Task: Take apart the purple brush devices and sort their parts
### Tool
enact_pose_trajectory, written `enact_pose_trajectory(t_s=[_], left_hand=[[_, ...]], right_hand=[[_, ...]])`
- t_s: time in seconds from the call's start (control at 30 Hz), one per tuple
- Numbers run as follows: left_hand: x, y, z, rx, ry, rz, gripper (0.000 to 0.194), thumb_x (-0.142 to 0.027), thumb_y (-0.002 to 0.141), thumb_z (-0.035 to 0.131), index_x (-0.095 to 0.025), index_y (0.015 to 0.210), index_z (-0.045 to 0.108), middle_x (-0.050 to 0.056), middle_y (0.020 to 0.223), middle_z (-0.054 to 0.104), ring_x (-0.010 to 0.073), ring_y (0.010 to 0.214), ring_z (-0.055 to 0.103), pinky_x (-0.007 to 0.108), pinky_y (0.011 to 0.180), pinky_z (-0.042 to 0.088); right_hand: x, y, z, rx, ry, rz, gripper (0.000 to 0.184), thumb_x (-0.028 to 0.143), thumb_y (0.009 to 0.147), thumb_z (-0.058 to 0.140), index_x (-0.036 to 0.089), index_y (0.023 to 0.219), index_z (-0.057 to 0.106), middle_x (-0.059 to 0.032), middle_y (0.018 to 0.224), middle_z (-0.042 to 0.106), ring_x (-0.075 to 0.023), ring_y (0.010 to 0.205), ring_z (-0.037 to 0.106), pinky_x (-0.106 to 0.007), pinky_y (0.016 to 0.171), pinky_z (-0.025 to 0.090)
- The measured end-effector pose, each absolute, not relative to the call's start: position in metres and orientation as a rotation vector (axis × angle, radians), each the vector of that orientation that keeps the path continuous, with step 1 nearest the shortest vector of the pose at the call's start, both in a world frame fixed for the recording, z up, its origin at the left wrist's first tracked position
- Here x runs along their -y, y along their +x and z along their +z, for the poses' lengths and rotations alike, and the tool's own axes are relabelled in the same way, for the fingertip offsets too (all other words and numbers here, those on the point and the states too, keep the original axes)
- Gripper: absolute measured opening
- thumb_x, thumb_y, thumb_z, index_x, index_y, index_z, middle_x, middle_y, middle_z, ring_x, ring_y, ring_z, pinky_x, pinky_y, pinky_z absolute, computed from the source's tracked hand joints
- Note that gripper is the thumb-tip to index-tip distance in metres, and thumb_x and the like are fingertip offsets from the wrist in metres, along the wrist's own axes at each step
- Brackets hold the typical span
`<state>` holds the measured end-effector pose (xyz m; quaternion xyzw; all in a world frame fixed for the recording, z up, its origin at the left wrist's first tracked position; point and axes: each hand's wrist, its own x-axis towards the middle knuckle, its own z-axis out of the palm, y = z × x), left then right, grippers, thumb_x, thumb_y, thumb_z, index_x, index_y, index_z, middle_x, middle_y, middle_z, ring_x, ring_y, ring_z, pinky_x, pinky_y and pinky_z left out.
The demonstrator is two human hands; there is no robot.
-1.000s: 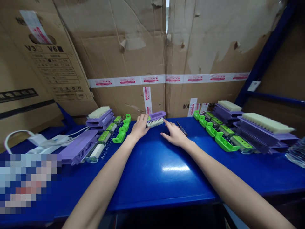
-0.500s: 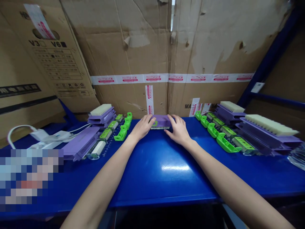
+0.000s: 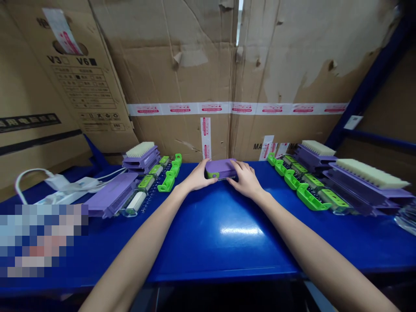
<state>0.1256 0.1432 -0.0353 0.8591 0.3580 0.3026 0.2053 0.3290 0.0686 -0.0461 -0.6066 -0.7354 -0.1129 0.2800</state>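
At the far middle of the blue table (image 3: 224,255), a purple plastic casing (image 3: 221,166) with a green end piece (image 3: 212,175) sits between my hands. My left hand (image 3: 199,175) grips its left end, thumb low at the front near the green piece. On the other end, my right hand (image 3: 246,178) has fingers over the top and thumb under the front edge. The casing looks slightly tilted, and its underside is mostly hidden.
Left stand purple casings (image 3: 113,193), one topped by a cream bristled block (image 3: 141,149), with bright green brackets (image 3: 169,180) and a white power strip (image 3: 69,193). Similar casings (image 3: 360,190) and green brackets (image 3: 312,199) line the right. Cardboard (image 3: 182,78) walls the back.
My left hand has shifted from over the casing's top to around its left end, thumb now low in front. The casing has turned, showing more of its top and green end.
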Motion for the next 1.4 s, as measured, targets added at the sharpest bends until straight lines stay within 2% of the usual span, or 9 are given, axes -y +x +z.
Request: enact_pose_trajectory(t_s=[0.13, 0.23, 0.4, 0.6, 0.77, 0.93, 1.13, 1.27, 1.4], left_hand=[[-0.143, 0.13, -0.035, -0.933, 2.331, 0.95, 0.082, -0.028, 0.064, 0.072, -0.017, 0.136, 0.034, 0.015, 0.136, 0.047, 0.0268, 0.123, 0.049, 0.043, 0.105, 0.038], [-0.14, 0.131, -0.032, -0.89, 2.503, 1.04, 0.081, -0.021, 0.061, 0.071, -0.017, 0.135, 0.037, 0.013, 0.135, 0.048, 0.0275, 0.125, 0.046, 0.043, 0.106, 0.036], [-0.13, 0.134, -0.027, -0.794, 2.884, 0.966, 0.074, -0.02, 0.07, 0.063, -0.021, 0.138, 0.035, 0.012, 0.133, 0.05, 0.0295, 0.123, 0.046, 0.045, 0.101, 0.037], [-0.128, 0.134, -0.025, -0.913, 3.114, 0.892, 0.067, -0.033, 0.076, 0.064, -0.014, 0.136, 0.041, 0.015, 0.129, 0.054, 0.0313, 0.114, 0.048, 0.044, 0.093, 0.036], [-0.129, 0.132, -0.024, -1.026, 3.149, 0.798, 0.066, -0.039, 0.076, 0.065, -0.017, 0.135, 0.045, 0.016, 0.126, 0.053, 0.0322, 0.109, 0.049, 0.043, 0.088, 0.036], [-0.129, 0.133, -0.024, -1.063, 3.126, 0.79, 0.066, -0.034, 0.074, 0.065, -0.017, 0.134, 0.044, 0.015, 0.124, 0.054, 0.032, 0.108, 0.048, 0.043, 0.086, 0.036], [-0.131, 0.134, -0.031, -1.122, 2.972, 0.944, 0.057, -0.029, 0.068, 0.065, -0.015, 0.121, 0.05, 0.012, 0.117, 0.057, 0.0295, 0.104, 0.05, 0.04, 0.086, 0.039], [-0.134, 0.133, -0.036, -1.108, 2.902, 1.005, 0.059, -0.029, 0.066, 0.066, -0.016, 0.121, 0.048, 0.012, 0.12, 0.055, 0.0292, 0.107, 0.049, 0.041, 0.088, 0.039], [-0.134, 0.132, -0.034, -1.099, 2.88, 0.979, 0.063, -0.029, 0.063, 0.069, -0.018, 0.121, 0.048, 0.011, 0.119, 0.056, 0.0295, 0.107, 0.049, 0.042, 0.089, 0.039]], right_hand=[[-0.069, 0.33, -0.046, 1.947, -1.653, -0.354, 0.063, 0.035, 0.081, 0.055, 0.019, 0.14, 0.037, -0.0169, 0.129, 0.052, -0.0328, 0.118, 0.045, -0.052, 0.098, 0.034], [-0.07, 0.331, -0.047, 1.927, -1.629, -0.407, 0.069, 0.034, 0.079, 0.056, 0.019, 0.142, 0.033, -0.0172, 0.133, 0.048, -0.0327, 0.123, 0.042, -0.054, 0.103, 0.029], [-0.071, 0.337, -0.048, 1.98, -1.552, -0.433, 0.083, 0.028, 0.075, 0.056, 0.019, 0.148, 0.018, -0.0158, 0.144, 0.038, -0.0304, 0.134, 0.032, -0.053, 0.109, 0.023], [-0.073, 0.341, -0.045, 2.042, -1.539, -0.458, 0.084, 0.025, 0.071, 0.06, 0.015, 0.146, 0.024, -0.0176, 0.132, 0.046, -0.0324, 0.124, 0.04, -0.051, 0.105, 0.031], [-0.073, 0.339, -0.044, 2.066, -1.525, -0.477, 0.085, 0.02, 0.072, 0.061, 0.016, 0.148, 0.022, -0.0178, 0.133, 0.044, -0.0329, 0.126, 0.037, -0.05, 0.102, 0.035], [-0.072, 0.337, -0.044, 2.075, -1.502, -0.487, 0.086, 0.02, 0.073, 0.06, 0.018, 0.148, 0.02, -0.017, 0.134, 0.044, -0.033, 0.127, 0.036, -0.052, 0.102, 0.035], [-0.071, 0.335, -0.042, 2.088, -1.462, -0.525, 0.08, 0.019, 0.073, 0.058, 0.015, 0.146, 0.026, -0.0174, 0.133, 0.044, -0.0336, 0.126, 0.037, -0.052, 0.103, 0.036], [-0.07, 0.336, -0.042, 2.096, -1.459, -0.51, 0.08, 0.02, 0.074, 0.058, 0.017, 0.146, 0.025, -0.0169, 0.133, 0.043, -0.0334, 0.126, 0.036, -0.053, 0.103, 0.035], [-0.069, 0.336, -0.042, 2.107, -1.466, -0.514, 0.077, 0.02, 0.074, 0.06, 0.014, 0.144, 0.03, -0.0177, 0.132, 0.043, -0.0326, 0.125, 0.035, -0.049, 0.105, 0.035]])
